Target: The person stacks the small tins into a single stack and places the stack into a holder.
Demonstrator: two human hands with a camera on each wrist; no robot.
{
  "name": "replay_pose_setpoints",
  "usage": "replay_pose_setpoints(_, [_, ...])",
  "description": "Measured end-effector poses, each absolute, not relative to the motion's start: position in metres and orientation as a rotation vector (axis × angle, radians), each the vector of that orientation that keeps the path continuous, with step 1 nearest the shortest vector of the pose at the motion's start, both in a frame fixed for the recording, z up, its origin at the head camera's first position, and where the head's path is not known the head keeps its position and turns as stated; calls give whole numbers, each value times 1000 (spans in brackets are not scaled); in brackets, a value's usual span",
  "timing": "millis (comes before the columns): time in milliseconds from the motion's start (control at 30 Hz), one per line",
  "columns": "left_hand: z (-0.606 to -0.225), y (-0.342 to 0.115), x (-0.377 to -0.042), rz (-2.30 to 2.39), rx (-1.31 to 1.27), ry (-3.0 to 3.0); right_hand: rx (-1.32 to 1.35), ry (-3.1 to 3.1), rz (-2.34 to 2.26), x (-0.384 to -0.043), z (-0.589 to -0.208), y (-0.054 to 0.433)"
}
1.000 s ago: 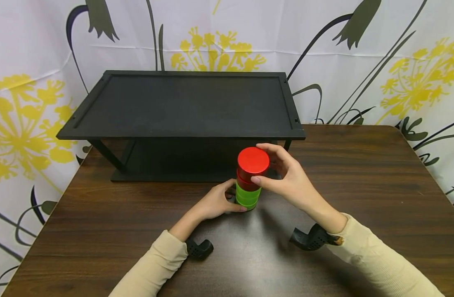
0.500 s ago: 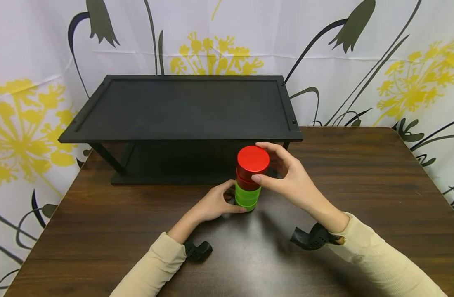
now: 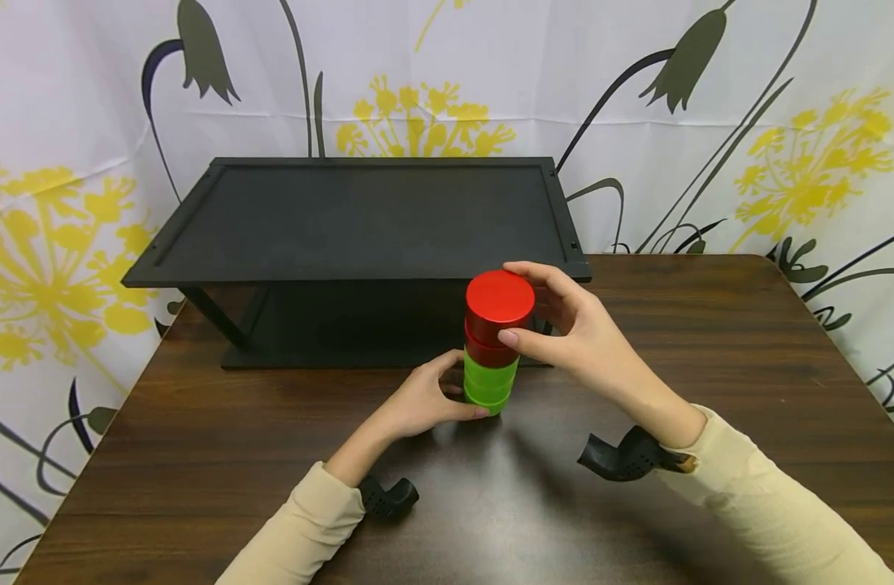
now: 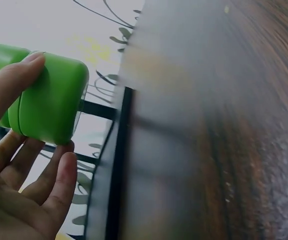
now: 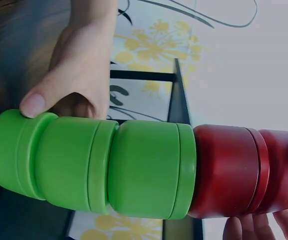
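Note:
An upright stack of small round containers stands between the hands, with green containers [image 3: 489,386] below and red containers [image 5: 228,170] on top. My left hand [image 3: 418,402] grips the lowest green part, thumb on the near side and fingers behind. Higher up, my right hand [image 3: 582,325] holds the topmost red container [image 3: 500,299] between thumb and fingers. In the left wrist view, background shows beneath the bottom green container [image 4: 54,100], so the stack hangs clear of the tabletop. The right hand's fingers behind the stack are partly hidden.
Just behind the stack is a black two-level shelf [image 3: 359,219], its upper board overhanging a lower base [image 3: 345,325]. It stands on a dark wooden table [image 3: 710,366]. A patterned curtain [image 3: 447,49] hangs at the back.
The stack has risen slightly, its red top now larger and higher in the head view. Both hands keep their hold and rise with it. The head view has tilted up a little.

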State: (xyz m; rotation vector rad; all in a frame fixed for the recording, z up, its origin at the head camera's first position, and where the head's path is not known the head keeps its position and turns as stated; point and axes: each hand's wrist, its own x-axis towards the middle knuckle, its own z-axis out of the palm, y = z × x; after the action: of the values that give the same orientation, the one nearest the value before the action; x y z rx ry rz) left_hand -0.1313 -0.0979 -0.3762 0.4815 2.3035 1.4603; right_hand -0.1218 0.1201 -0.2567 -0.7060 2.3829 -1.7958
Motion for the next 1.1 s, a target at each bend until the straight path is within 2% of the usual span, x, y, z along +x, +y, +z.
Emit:
replay_pose_setpoints(600, [-334, -100, -120, 1519, 528, 2329, -680, 2263, -1865, -122, -206, 121])
replay_pose_setpoints(1100, [-302, -101, -126, 1575, 533, 2309, -703, 2166, -1993, -130, -175, 120])
